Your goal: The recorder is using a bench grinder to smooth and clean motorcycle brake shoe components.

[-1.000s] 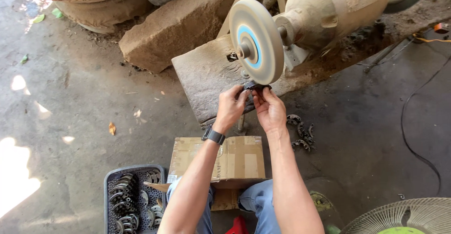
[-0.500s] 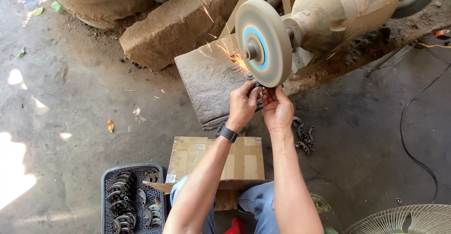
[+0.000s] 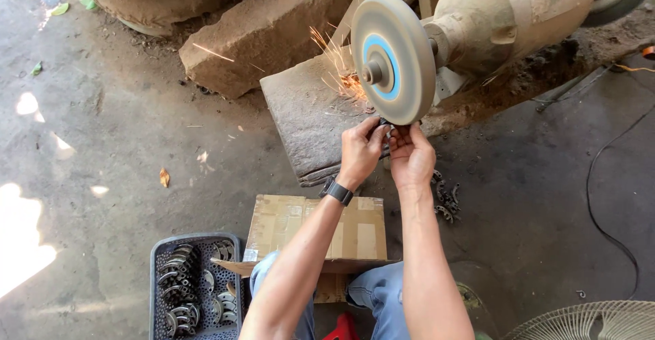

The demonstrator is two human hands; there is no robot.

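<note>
My left hand [image 3: 359, 150] and my right hand [image 3: 411, 156] together pinch a small dark metal part [image 3: 387, 127] and press it up against the lower rim of a spinning grey grinding wheel [image 3: 394, 57] with a blue centre. Orange sparks [image 3: 336, 60] fly up and to the left from the contact point. A black watch [image 3: 338, 192] is on my left wrist. The part is mostly hidden by my fingers.
The grinder motor [image 3: 513, 18] sits on a dirty bench. A stone slab [image 3: 307, 118] lies under the wheel. A cardboard box [image 3: 315, 234] rests on my lap. A grey crate [image 3: 193, 287] holds several metal parts. More parts [image 3: 445, 195] lie on the floor; a fan guard [image 3: 587, 321] is at lower right.
Both hands rose with the part to the wheel's lower rim. Sparks began and now spray up and left.
</note>
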